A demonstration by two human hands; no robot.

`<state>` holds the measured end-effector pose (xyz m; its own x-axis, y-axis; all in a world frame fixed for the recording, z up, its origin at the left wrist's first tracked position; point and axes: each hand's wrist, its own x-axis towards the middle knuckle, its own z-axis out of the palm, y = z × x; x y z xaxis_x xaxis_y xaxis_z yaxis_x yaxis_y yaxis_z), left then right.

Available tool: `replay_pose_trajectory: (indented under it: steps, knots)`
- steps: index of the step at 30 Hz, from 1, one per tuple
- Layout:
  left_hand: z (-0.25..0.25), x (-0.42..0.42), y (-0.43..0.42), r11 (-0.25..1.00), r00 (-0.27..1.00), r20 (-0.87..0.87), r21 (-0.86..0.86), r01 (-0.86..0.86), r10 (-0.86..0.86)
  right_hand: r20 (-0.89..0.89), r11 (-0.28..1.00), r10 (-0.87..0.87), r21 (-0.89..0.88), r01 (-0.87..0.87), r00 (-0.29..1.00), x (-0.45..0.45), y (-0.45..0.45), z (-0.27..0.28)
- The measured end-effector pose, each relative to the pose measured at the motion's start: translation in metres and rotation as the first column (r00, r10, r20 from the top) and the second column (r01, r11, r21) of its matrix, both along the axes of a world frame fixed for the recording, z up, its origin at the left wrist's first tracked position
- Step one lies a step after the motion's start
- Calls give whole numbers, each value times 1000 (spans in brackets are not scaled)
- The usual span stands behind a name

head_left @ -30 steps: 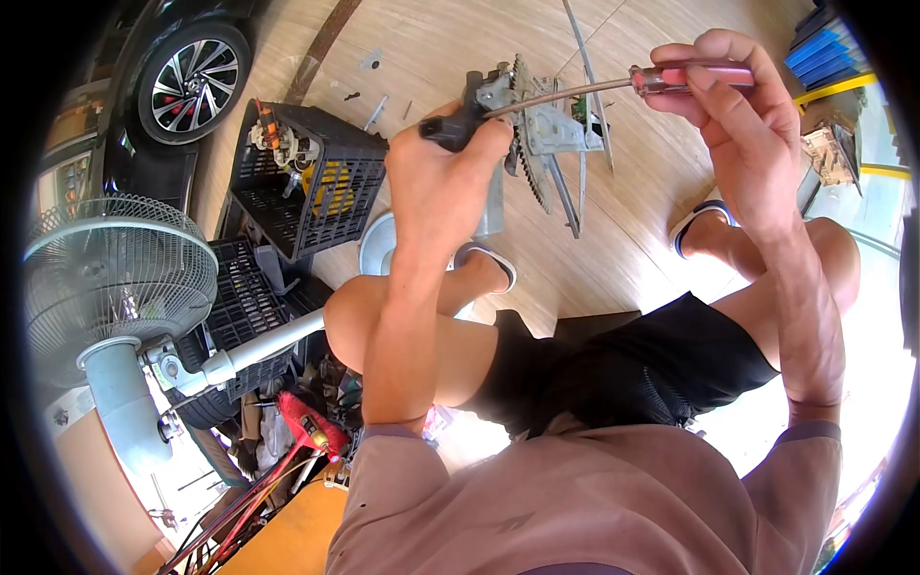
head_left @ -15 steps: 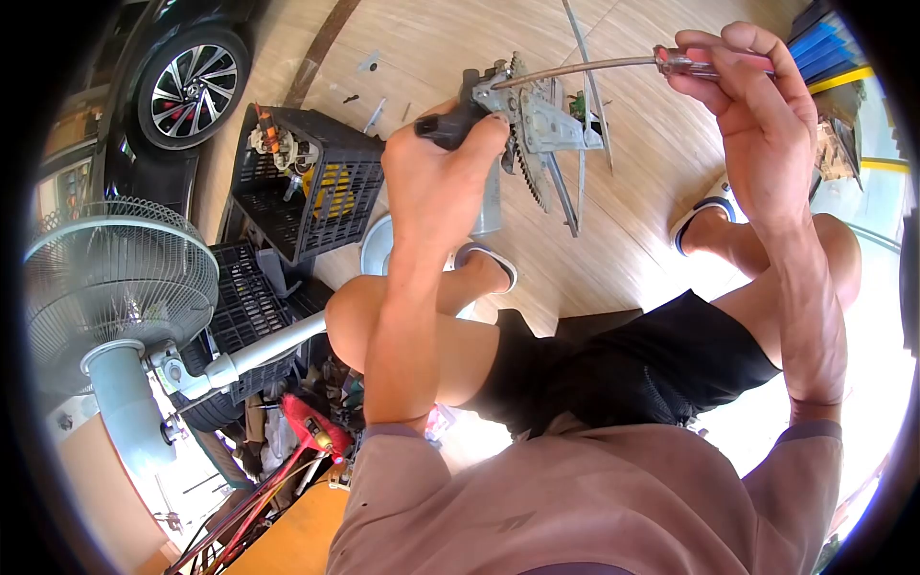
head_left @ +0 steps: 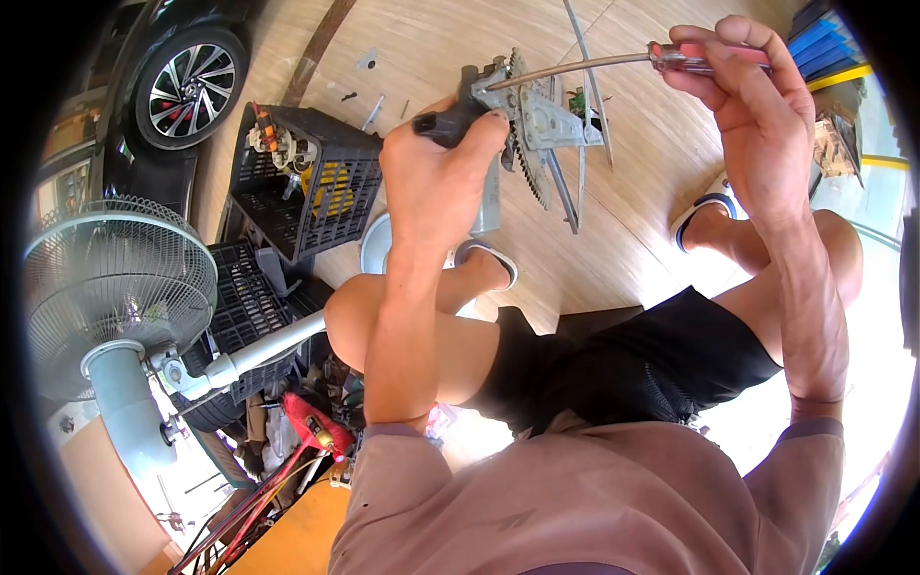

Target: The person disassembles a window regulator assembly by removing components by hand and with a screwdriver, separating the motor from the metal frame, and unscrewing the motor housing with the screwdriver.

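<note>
My left hand [head_left: 436,177] is wrapped round the dark motor housing [head_left: 450,125] of a metal mechanism [head_left: 551,125] that has a curved toothed gear and long thin bars. In my right hand [head_left: 757,105] is the red, partly clear handle of a screwdriver [head_left: 594,63], held between thumb and fingers. Its long shaft points left, and the tip meets the metal bracket beside the motor housing, just above my left thumb. The exact contact at the tip is too small to tell.
Black crates with parts [head_left: 335,192] stand on the left, near a grey fan [head_left: 120,287] and a car wheel [head_left: 192,88]. Small bolts lie on the tiled floor [head_left: 632,220]. A pale blue bucket [head_left: 377,244] is by my left leg.
My right hand has moved slightly up and right with the screwdriver. Its tip has shifted from near my left thumb up onto the bracket. My left hand keeps its hold, nearly still.
</note>
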<state>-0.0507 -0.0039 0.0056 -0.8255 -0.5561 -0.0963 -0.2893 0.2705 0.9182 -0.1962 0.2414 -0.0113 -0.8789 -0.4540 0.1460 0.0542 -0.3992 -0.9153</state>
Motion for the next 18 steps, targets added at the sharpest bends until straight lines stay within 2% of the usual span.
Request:
replay_pose_trajectory:
  steps: [7, 10, 13, 16, 18]
  knots:
    - [0, 0, 0, 1000, 1000, -7, -2, 13, -13, 0, 999, 32, -32, -32, 999, -1, 0, -2]
    - [-2, 0, -1, 1000, 1000, -16, -4, 19, -19, -33, 1000, 6, 31, -5, 999, 0, -1, -1]
    - [-2, 0, -1, 1000, 1000, -24, 3, 10, -10, -162, 918, -47, 382, 107, 986, 4, -3, 6]
    - [-2, 1, -1, 1000, 1000, -16, 6, 3, -3, -93, 881, -84, 457, 117, 992, 8, -3, 5]
    - [-2, 1, -2, 1000, 1000, -17, 1, 5, -5, -98, 963, -132, 223, 151, 986, 13, -13, 7]
